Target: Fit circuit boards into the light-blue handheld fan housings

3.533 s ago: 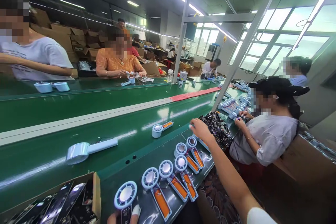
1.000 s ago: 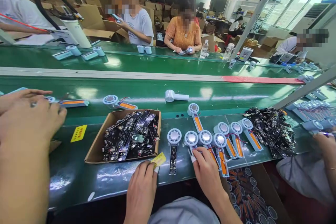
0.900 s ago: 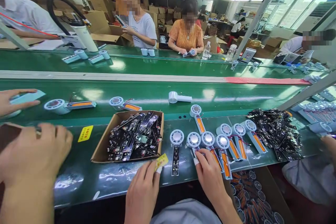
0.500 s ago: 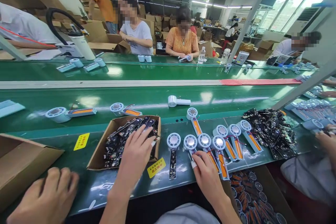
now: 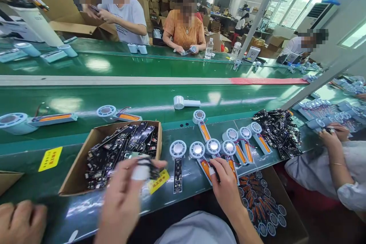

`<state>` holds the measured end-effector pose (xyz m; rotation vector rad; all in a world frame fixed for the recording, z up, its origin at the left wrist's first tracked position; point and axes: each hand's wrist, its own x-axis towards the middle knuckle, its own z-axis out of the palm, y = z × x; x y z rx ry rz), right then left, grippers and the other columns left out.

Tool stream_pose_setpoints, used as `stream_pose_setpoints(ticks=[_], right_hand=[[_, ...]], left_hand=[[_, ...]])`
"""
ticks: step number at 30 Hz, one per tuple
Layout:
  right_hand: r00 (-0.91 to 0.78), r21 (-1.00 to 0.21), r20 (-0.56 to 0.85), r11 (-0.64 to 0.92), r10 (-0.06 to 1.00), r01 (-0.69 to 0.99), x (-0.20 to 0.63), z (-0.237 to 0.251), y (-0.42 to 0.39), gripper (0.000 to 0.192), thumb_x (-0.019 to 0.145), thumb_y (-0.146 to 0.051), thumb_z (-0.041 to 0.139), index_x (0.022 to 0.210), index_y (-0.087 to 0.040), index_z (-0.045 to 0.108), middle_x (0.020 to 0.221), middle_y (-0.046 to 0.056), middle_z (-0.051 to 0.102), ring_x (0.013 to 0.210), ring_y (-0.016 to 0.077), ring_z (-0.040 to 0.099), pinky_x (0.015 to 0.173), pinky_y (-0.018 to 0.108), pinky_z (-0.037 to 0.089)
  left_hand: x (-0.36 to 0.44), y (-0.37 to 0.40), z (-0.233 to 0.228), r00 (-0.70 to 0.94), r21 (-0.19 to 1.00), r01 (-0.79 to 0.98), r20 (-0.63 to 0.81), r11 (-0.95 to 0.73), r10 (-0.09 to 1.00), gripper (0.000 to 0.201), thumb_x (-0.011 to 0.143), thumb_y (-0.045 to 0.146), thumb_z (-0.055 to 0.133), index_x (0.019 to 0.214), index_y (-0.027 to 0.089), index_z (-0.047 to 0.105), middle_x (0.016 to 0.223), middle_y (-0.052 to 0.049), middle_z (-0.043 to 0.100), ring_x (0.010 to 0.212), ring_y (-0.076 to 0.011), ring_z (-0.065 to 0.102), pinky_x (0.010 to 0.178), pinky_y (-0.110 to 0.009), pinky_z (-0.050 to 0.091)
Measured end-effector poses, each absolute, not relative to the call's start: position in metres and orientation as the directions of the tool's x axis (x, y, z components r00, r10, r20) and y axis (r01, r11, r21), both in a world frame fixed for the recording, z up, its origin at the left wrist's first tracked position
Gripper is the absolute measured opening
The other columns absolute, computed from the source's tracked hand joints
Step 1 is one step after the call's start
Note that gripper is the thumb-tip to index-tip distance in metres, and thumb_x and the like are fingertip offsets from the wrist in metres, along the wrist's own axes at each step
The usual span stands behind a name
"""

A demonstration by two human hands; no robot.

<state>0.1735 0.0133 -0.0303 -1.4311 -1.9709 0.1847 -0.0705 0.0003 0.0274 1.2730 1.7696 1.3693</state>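
My left hand, blurred by motion and with a white cover on one finger, is closed on black circuit boards by the near right side of an open carton. More circuit boards fill that carton. To its right lies a handheld fan with a circuit board along its handle. My right hand curls its fingers around the handle of another fan, mostly hidden under them. A fan with an orange strip in its handle lies just left.
Several fans and a heap of circuit boards lie to the right. Below the table edge stands a box of fans. A green conveyor runs behind. Another person's hand rests at lower left; co-workers sit opposite and at right.
My left hand has come out of the carton toward me with circuit boards in its fingers. The right hand stays by the fans. My view has turned and shifted, so the scene sits differently.
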Motion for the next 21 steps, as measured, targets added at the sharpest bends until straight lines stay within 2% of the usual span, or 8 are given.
stream_pose_setpoints(ticks=[2, 4, 5, 8, 11, 15, 17, 21], right_hand=[[-0.165, -0.475, 0.415, 0.368, 0.894, 0.8, 0.174, -0.028, 0.017, 0.037, 0.095, -0.007, 0.042, 0.123, -0.02, 0.062, 0.114, 0.011, 0.068, 0.105, 0.0232, 0.067, 0.089, 0.038, 0.058], [-0.228, -0.436, 0.366, 0.383, 0.902, 0.815, 0.173, -0.024, 0.022, 0.038, 0.094, -0.005, 0.042, 0.123, -0.02, 0.062, 0.113, 0.01, 0.068, 0.104, 0.0228, 0.066, 0.087, 0.037, 0.058], [-0.271, -0.411, 0.332, 0.397, 0.904, 0.821, 0.173, -0.021, 0.026, 0.037, 0.093, -0.005, 0.044, 0.121, -0.02, 0.063, 0.112, 0.01, 0.069, 0.102, 0.0226, 0.066, 0.086, 0.036, 0.058], [-0.364, -0.368, 0.219, 0.422, 0.905, 0.829, 0.17, -0.013, 0.035, 0.031, 0.092, -0.003, 0.048, 0.11, -0.02, 0.066, 0.103, 0.007, 0.07, 0.093, 0.0211, 0.066, 0.08, 0.033, 0.056], [-0.37, -0.424, 0.175, 0.409, 0.912, 0.808, 0.169, -0.008, 0.038, 0.023, 0.092, -0.005, 0.051, 0.1, -0.02, 0.067, 0.095, 0.005, 0.07, 0.088, 0.0199, 0.066, 0.077, 0.03, 0.054], [-0.342, -0.636, 0.112, 0.332, 0.933, 0.697, 0.167, -0.005, 0.035, 0.019, 0.096, -0.009, 0.053, 0.097, -0.02, 0.069, 0.091, 0.003, 0.073, 0.085, 0.0182, 0.069, 0.077, 0.028, 0.052], [-0.333, -0.716, 0.078, 0.285, 0.94, 0.637, 0.166, -0.005, 0.033, 0.019, 0.097, -0.012, 0.053, 0.097, -0.02, 0.07, 0.092, 0.003, 0.075, 0.085, 0.0185, 0.071, 0.077, 0.028, 0.053], [-0.335, -0.718, 0.089, 0.294, 0.938, 0.631, 0.165, -0.007, 0.032, 0.021, 0.099, -0.014, 0.05, 0.101, -0.019, 0.071, 0.094, 0.004, 0.075, 0.086, 0.0189, 0.071, 0.075, 0.028, 0.053]], left_hand=[[-0.037, -0.007, 0.012, -0.101, 0.988, 0.096, -0.115, 0.124, 0.988, 0.034, 0.09, 0.052, 0.054, 0.104, 0.021, 0.061, 0.088, -0.006, 0.077, 0.084, -0.0224, 0.074, 0.08, -0.034, 0.06], [-0.005, -0.012, -0.006, 0.104, 0.966, -0.056, -0.247, 0.253, 0.964, 0.038, 0.089, 0.053, 0.05, 0.101, 0.02, 0.061, 0.079, -0.006, 0.074, 0.074, -0.0222, 0.071, 0.073, -0.035, 0.06], [0.007, -0.014, -0.014, 0.144, 0.95, -0.073, -0.291, 0.303, 0.946, 0.039, 0.089, 0.053, 0.048, 0.104, 0.019, 0.061, 0.08, -0.007, 0.074, 0.074, -0.0227, 0.071, 0.071, -0.036, 0.06], [0.022, -0.019, -0.034, 0.002, 0.953, 0.102, -0.286, 0.284, 0.958, 0.041, 0.088, 0.049, 0.049, 0.114, 0.02, 0.06, 0.096, -0.01, 0.075, 0.088, -0.0252, 0.071, 0.08, -0.04, 0.058], [0.014, -0.023, -0.042, -0.116, 0.92, 0.306, -0.217, 0.243, 0.969, 0.037, 0.085, 0.045, 0.051, 0.112, 0.021, 0.061, 0.103, -0.01, 0.075, 0.094, -0.0277, 0.072, 0.083, -0.042, 0.056], [0.005, -0.023, -0.04, -0.118, 0.893, 0.404, -0.163, 0.197, 0.98, 0.025, 0.082, 0.037, 0.051, 0.098, 0.024, 0.064, 0.085, -0.004, 0.075, 0.077, -0.0247, 0.073, 0.071, -0.036, 0.057], [0.005, -0.019, -0.039, -0.118, 0.886, 0.444, -0.093, 0.137, 0.989, 0.024, 0.084, 0.036, 0.052, 0.1, 0.024, 0.066, 0.089, -0.004, 0.076, 0.08, -0.0239, 0.073, 0.072, -0.034, 0.057], [0.008, -0.008, -0.038, -0.045, 0.845, 0.534, 0.0, 0.024, 0.999, 0.027, 0.087, 0.028, 0.048, 0.105, 0.025, 0.068, 0.098, -0.005, 0.074, 0.086, -0.0231, 0.072, 0.073, -0.033, 0.055]])
